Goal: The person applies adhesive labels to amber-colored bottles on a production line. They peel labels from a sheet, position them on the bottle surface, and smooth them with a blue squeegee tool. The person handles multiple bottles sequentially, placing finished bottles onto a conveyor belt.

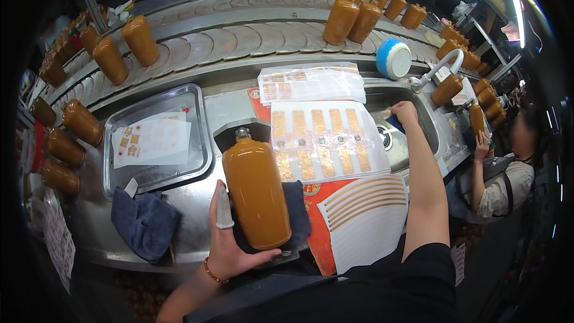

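A glossy caramel-brown bottle [257, 194] with a clear glass neck lies tilted on a dark blue cloth [297, 206], its neck toward a grey holder [224, 134]. My left hand [230, 254] cups its lower left side, thumb under the base; one finger wears a pale finger cot [223, 209]. Over the steel sink [418, 98] at the right, my right hand [406, 113] is closed on a small dark blue cloth [394, 123]. Sheets of gold labels [323, 143] lie between my hands. Closer to me is a sheet of curved gold strips [365, 218].
A steel tray [206, 137] with label sheets [152, 143] sits left, a crumpled blue cloth [143, 224] before it. Beyond runs a conveyor [239, 39] carrying brown bottles [341, 21]. A faucet [427, 78] and blue-white round container [393, 58] flank the sink. Another person [502, 182] works at right.
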Available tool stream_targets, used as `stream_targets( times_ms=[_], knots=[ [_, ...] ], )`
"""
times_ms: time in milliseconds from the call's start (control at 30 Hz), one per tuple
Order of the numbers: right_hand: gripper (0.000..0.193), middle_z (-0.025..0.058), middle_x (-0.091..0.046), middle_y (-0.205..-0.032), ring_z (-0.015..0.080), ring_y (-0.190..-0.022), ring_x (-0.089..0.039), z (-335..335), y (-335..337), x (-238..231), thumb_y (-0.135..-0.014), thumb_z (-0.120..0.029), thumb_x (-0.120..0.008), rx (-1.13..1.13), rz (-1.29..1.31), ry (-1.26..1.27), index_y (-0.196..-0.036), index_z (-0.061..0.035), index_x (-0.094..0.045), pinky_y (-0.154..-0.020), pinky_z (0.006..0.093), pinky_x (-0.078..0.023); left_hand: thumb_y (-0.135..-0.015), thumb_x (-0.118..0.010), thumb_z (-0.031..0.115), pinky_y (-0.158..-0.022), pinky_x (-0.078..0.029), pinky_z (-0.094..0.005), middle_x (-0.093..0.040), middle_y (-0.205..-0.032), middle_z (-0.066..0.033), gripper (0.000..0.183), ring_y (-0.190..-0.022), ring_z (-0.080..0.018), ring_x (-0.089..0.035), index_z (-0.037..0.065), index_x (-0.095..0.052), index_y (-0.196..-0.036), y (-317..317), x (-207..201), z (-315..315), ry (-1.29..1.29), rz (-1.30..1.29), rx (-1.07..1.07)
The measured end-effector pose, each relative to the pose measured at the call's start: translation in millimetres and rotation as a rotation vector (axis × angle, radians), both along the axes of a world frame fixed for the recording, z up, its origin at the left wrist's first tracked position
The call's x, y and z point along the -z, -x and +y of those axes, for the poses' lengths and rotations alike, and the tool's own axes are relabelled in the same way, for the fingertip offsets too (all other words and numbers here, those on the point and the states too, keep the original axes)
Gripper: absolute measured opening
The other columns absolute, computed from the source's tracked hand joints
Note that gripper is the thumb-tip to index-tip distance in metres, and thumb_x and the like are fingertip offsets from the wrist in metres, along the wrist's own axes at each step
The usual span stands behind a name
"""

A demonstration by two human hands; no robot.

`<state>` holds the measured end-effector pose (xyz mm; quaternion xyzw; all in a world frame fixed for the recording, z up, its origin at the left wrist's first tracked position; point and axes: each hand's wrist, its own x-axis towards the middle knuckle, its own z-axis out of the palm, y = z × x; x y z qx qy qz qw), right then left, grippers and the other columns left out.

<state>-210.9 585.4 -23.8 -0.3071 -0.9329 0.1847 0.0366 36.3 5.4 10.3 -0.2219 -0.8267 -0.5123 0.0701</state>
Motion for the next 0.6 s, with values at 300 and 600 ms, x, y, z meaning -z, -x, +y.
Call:
stream_targets(
  times_ms=[300,600],
  knots=[
    [0.018,0.0142,-0.077,-0.093,0.0314,-0.089,-0.075,-12,-37,3,-0.077,-0.020,-0.075,-0.139,-0.061,-0.254,-0.092,-0.0109,-0.081,-0.083,0.0428,-0.058,-0.102,-0.062,0.017,-0.119,-0.034,-0.0391,-0.034,-0.161,-0.0175,0.085,-0.146,-0.0258,-0.042,0.000,-0.006,-0.165,41,-24,1,-0.629,-0.532,0.015],
    [0.019,0.0151,-0.076,-0.084,0.0312,-0.081,-0.075,-25,-25,-5,-0.078,-0.021,-0.074,-0.296,-0.147,-0.346,-0.090,-0.0080,-0.081,-0.078,0.0422,-0.058,-0.092,-0.076,0.032,-0.113,-0.041,-0.0412,-0.050,-0.140,-0.0261,0.085,-0.135,-0.0314,-0.050,-0.013,-0.030,-0.148,56,-25,14,-0.476,-0.400,0.007]
  ],
)
